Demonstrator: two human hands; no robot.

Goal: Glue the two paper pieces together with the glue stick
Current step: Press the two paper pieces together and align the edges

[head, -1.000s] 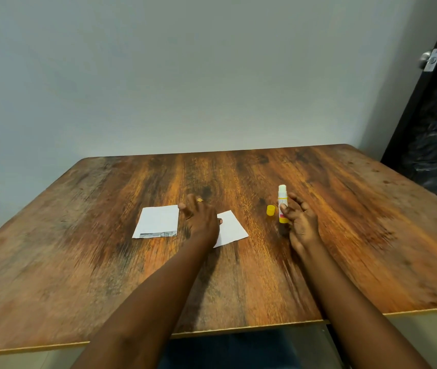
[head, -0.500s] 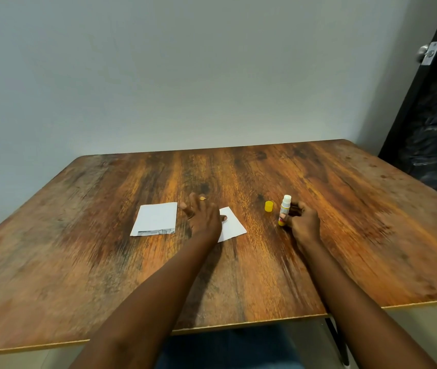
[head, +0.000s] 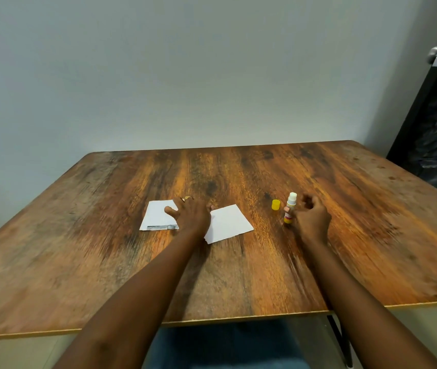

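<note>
**Q:** Left hand (head: 190, 218): what is its condition?

**A:** From where I stand it is open. The fingers are spread and lie low over the paper. The fingertips rest on the left paper piece (head: 157, 217), and the thumb side lies against the right paper piece (head: 230, 222). The palm hides the zone between the two sheets, so I cannot tell whether they overlap. One finger carries a ring (head: 187, 198).

**Q:** And the right hand (head: 312, 218)?

**A:** It is closed around the glue stick (head: 289, 209). The thumb crosses the front of the barrel and the other fingers curl behind it. The stick stands nearly upright, uncapped, with its white tip up and its yellow base down. I cannot tell whether the base touches the table (head: 371, 235).

**Q:** Where is the cap?

**A:** The yellow cap (head: 276, 204) stands on the table just left of the stick, not touching it.

**Q:** How are the arms posed?

**A:** Both forearms are bare and extend forward over the near table edge. The left one angles inward to the sheets at centre. The right one runs up to the stick, which is right of both sheets, with the wrist held low.
</note>
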